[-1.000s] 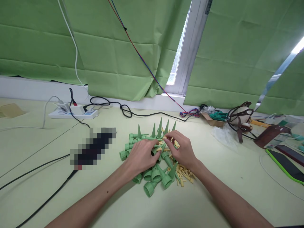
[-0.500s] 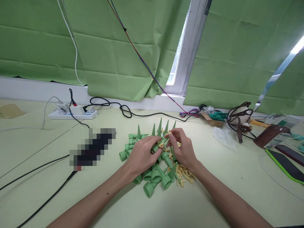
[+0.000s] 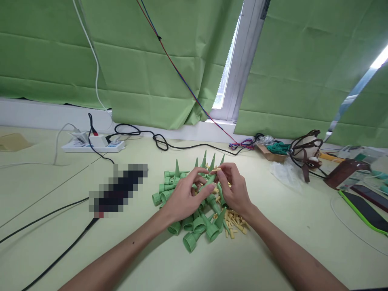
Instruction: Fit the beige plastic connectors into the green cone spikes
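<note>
A heap of green plastic cone spikes [image 3: 194, 226] lies on the pale green table, some standing point up at the back. Small yellow pegs [image 3: 235, 222] are scattered at the heap's right edge. My left hand [image 3: 182, 196] is raised just above the heap with its fingers curled around one green cone [image 3: 209, 182], which tilts up to the right. My right hand [image 3: 233, 188] is beside it, thumb and forefinger pinching a small yellow peg [image 3: 216, 170] at the cone's upper end.
A white power strip [image 3: 93, 144] with plugs and black cables sits at the back left. A blurred dark object [image 3: 118, 189] lies left of the heap. At the right are a cardboard tray, brown straps [image 3: 306, 155], a phone [image 3: 363, 210] and green curtains behind.
My left hand has lifted a green cone off the heap and tilted it up. My right hand has risen with a yellow peg and brought it to the cone's end.
</note>
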The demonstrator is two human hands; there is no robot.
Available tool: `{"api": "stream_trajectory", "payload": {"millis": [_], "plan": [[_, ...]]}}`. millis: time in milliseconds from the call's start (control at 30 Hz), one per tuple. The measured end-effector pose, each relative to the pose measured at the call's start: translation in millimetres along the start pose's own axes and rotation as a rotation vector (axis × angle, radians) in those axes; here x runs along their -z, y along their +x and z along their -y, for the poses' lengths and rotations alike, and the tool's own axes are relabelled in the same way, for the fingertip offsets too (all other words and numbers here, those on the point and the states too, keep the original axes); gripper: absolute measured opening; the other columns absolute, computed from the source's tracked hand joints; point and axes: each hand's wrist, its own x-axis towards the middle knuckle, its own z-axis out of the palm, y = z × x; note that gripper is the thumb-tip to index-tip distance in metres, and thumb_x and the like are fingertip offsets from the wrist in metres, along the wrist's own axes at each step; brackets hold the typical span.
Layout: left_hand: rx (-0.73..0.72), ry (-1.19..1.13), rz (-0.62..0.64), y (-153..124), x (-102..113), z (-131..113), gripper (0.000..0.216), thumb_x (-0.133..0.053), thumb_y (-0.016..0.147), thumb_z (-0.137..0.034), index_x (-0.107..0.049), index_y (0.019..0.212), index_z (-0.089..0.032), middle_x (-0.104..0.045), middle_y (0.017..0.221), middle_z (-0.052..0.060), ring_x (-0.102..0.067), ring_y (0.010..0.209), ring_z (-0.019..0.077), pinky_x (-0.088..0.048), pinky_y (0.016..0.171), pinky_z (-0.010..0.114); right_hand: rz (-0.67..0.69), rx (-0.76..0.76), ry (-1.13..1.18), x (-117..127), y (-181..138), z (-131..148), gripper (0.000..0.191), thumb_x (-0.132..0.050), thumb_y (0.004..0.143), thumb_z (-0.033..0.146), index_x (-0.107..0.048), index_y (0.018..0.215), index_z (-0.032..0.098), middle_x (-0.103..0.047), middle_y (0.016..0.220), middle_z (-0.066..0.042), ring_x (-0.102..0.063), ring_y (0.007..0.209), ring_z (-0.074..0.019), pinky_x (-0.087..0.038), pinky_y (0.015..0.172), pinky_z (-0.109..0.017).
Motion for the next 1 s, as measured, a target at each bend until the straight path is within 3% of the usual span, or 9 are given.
{"api": "stream_trajectory", "payload": {"millis": [167,400,667,1000], "plan": [[0.098,-0.165,0.086,2.3,3.0,-0.8,0.038,-0.054,0.088,-0.052,-0.053,0.111,-0.022,-0.067,0.085,0.002,-0.056,0.061,0.012,-0.036,0.05,0.021,-0.007,0.07,0.03,-1.4,-2.6,-0.7,0.007,-0.044,0.1,0.025,-0.045,0.106,0.022,-0.066,0.091,-0.005,-0.066,0.074,-0.0153,-0.056,0.068,-0.032],[0.193,-0.357,0.186,5.7,6.7,5.0,0.042,-0.055,0.086,-0.058,-0.056,0.104,-0.019,-0.068,0.081,0.005,-0.053,0.056,0.0116,-0.032,0.044,0.021,-0.006,0.122,0.002,0.6,-5.4,1.8,0.011,-0.043,0.099,0.021,-0.046,0.11,0.022,-0.065,0.101,-0.007,-0.066,0.078,-0.0155,-0.056,0.071,-0.034],[0.214,-0.509,0.222,5.5,3.7,2.9,0.039,-0.056,0.088,-0.054,-0.057,0.105,-0.019,-0.068,0.086,0.007,-0.061,0.074,0.0168,-0.038,0.046,0.02,0.015,0.131,-0.016,1.4,-5.3,2.1,0.012,-0.043,0.1,0.022,-0.046,0.111,0.022,-0.066,0.103,-0.007,-0.066,0.082,-0.0164,-0.056,0.074,-0.036],[0.226,-0.546,0.22,6.0,2.2,7.5,0.04,-0.059,0.085,-0.056,-0.059,0.103,-0.019,-0.069,0.087,0.007,-0.061,0.069,0.0155,-0.038,0.046,0.021,0.03,0.146,-0.029,1.0,-4.5,2.8,0.012,-0.044,0.099,0.021,-0.047,0.11,0.023,-0.066,0.102,-0.007,-0.067,0.079,-0.0156,-0.056,0.073,-0.034]]}}
